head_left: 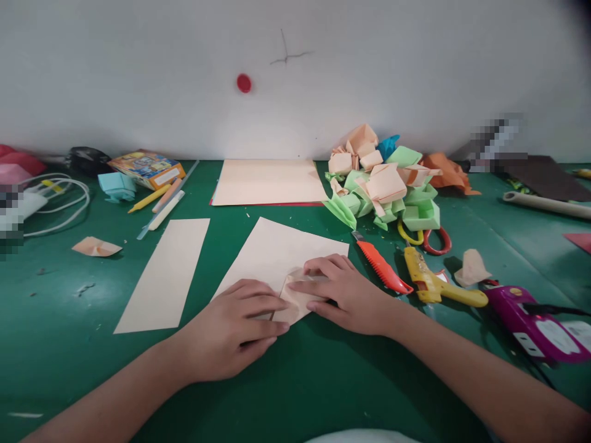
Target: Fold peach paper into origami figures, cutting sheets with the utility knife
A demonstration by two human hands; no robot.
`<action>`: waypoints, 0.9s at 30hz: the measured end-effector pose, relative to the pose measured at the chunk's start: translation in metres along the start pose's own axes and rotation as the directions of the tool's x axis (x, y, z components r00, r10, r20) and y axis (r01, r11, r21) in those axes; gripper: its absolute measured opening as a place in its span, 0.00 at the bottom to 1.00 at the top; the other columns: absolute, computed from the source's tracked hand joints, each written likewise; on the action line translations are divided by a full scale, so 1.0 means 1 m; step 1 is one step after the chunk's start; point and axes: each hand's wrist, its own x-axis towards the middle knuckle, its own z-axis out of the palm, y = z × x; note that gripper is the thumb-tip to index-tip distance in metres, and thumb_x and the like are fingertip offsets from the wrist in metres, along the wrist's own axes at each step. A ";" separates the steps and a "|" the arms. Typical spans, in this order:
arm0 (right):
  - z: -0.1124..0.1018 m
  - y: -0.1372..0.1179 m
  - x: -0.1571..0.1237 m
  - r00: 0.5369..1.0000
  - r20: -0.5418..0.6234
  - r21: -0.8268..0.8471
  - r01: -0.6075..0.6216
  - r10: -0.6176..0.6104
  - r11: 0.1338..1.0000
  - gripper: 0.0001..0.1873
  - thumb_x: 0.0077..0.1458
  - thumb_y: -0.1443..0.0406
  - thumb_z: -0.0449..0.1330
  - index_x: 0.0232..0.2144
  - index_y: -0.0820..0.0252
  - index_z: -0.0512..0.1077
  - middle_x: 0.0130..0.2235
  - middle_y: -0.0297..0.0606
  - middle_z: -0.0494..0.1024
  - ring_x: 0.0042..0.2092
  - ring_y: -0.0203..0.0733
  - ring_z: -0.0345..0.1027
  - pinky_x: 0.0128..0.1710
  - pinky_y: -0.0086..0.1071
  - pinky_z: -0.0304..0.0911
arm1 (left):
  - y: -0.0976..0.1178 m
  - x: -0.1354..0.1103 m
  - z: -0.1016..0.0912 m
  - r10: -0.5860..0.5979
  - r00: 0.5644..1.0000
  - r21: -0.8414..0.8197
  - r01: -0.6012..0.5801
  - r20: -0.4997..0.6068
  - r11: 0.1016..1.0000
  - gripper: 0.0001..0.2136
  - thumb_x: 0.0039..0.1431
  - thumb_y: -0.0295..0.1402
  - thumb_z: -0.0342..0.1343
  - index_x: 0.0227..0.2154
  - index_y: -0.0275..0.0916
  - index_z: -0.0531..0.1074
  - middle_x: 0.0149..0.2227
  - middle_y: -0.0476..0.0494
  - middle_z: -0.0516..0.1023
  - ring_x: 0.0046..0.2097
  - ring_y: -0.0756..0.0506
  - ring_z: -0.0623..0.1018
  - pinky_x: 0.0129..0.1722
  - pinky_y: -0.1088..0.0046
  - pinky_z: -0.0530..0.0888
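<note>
A near-square sheet of peach paper point(270, 255) is being pressed against a green tabletop point(295, 381) by two bare hands. Most of the sheet is lying straight beyond the fingers, its edges slanting and no clear long axis being shown. At the sheet's near corner, a small creased fold point(302, 303) is being touched from both sides, by the left hand point(244, 326) and the right hand point(344, 292), so neither is being placed clearly nearer. Both hands are being held loosely, fingers extended, neither clenched; whether the fold is being pinched from beneath cannot be told. Whether it belongs to the sheet is also being left unclear.

The sheet is looking smooth, matte and crisp-edged. Left of it, a long, flat paper strip point(164, 277) is lying. Beyond it, a neat paper stack point(272, 181) is being shown; beyond and to the right, angular folded-paper boxes point(388, 184) are being heaped. Right of the sheet, a ridged orange plastic utility knife point(381, 264) and a yellow glue gun point(436, 283) are resting.
</note>
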 end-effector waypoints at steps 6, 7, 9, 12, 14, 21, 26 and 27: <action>-0.001 -0.001 0.001 1.000 -0.002 0.003 -0.006 0.006 1.000 0.22 0.70 0.54 0.52 0.62 0.43 0.70 0.59 0.45 0.67 0.57 0.55 0.57 0.58 0.54 0.56 | 0.001 0.002 -0.002 0.000 1.000 -0.105 -0.002 -0.020 0.994 0.09 0.62 0.25 0.56 0.39 0.42 0.80 0.50 0.42 0.82 0.52 0.42 0.79 0.58 0.56 0.71; -0.001 -0.001 0.001 1.000 0.000 0.006 -0.011 0.011 1.000 0.22 0.69 0.54 0.52 0.62 0.43 0.70 0.59 0.44 0.67 0.57 0.55 0.57 0.58 0.54 0.56 | 0.001 0.002 -0.003 0.004 1.000 -0.126 -0.007 -0.025 0.992 0.08 0.62 0.25 0.56 0.37 0.42 0.79 0.50 0.42 0.82 0.52 0.42 0.79 0.59 0.56 0.70; -0.002 -0.001 0.001 1.000 0.000 0.010 -0.019 0.019 1.000 0.22 0.69 0.54 0.53 0.62 0.42 0.70 0.59 0.44 0.67 0.57 0.55 0.58 0.58 0.53 0.56 | -0.001 0.001 -0.003 -0.004 0.999 -0.181 -0.002 -0.034 0.984 0.07 0.63 0.26 0.56 0.33 0.41 0.78 0.50 0.43 0.82 0.51 0.42 0.79 0.60 0.57 0.69; -0.002 -0.002 0.002 1.000 -0.003 0.012 -0.028 0.028 1.000 0.22 0.69 0.53 0.53 0.62 0.41 0.70 0.59 0.43 0.67 0.57 0.54 0.58 0.59 0.53 0.56 | -0.004 -0.002 -0.004 -0.033 0.999 -0.269 0.027 -0.019 0.963 0.09 0.66 0.31 0.56 0.29 0.40 0.76 0.51 0.43 0.82 0.52 0.42 0.79 0.61 0.57 0.68; -0.002 -0.002 0.002 0.999 -0.001 0.015 -0.032 0.032 0.999 0.22 0.69 0.54 0.53 0.62 0.40 0.70 0.59 0.43 0.68 0.57 0.54 0.58 0.59 0.53 0.55 | -0.005 -0.003 -0.005 -0.037 0.999 -0.303 0.035 0.000 0.952 0.10 0.67 0.34 0.55 0.29 0.40 0.75 0.50 0.42 0.82 0.52 0.41 0.79 0.60 0.57 0.68; -0.001 -0.001 0.001 0.999 -0.008 0.027 -0.034 0.034 0.999 0.22 0.68 0.54 0.54 0.62 0.40 0.70 0.59 0.43 0.67 0.57 0.54 0.57 0.59 0.53 0.55 | -0.007 0.000 0.001 -0.003 0.999 -0.179 -0.003 -0.034 0.984 0.06 0.67 0.31 0.57 0.34 0.41 0.77 0.44 0.46 0.84 0.48 0.44 0.79 0.57 0.61 0.69; -0.001 -0.001 0.001 0.999 -0.004 0.028 -0.032 0.032 0.999 0.22 0.69 0.54 0.54 0.62 0.40 0.69 0.59 0.43 0.67 0.57 0.54 0.58 0.59 0.53 0.55 | -0.009 0.000 0.004 0.031 0.999 -0.105 -0.033 -0.023 0.994 0.04 0.66 0.32 0.60 0.39 0.43 0.80 0.44 0.47 0.83 0.48 0.45 0.79 0.54 0.62 0.71; -0.002 -0.002 0.001 1.000 -0.006 0.026 -0.029 0.030 0.999 0.22 0.68 0.54 0.54 0.62 0.40 0.69 0.59 0.43 0.67 0.57 0.54 0.58 0.59 0.53 0.55 | -0.009 0.000 0.004 0.025 1.000 -0.101 -0.026 -0.010 0.995 0.04 0.65 0.32 0.60 0.39 0.43 0.80 0.44 0.47 0.83 0.48 0.44 0.79 0.54 0.62 0.71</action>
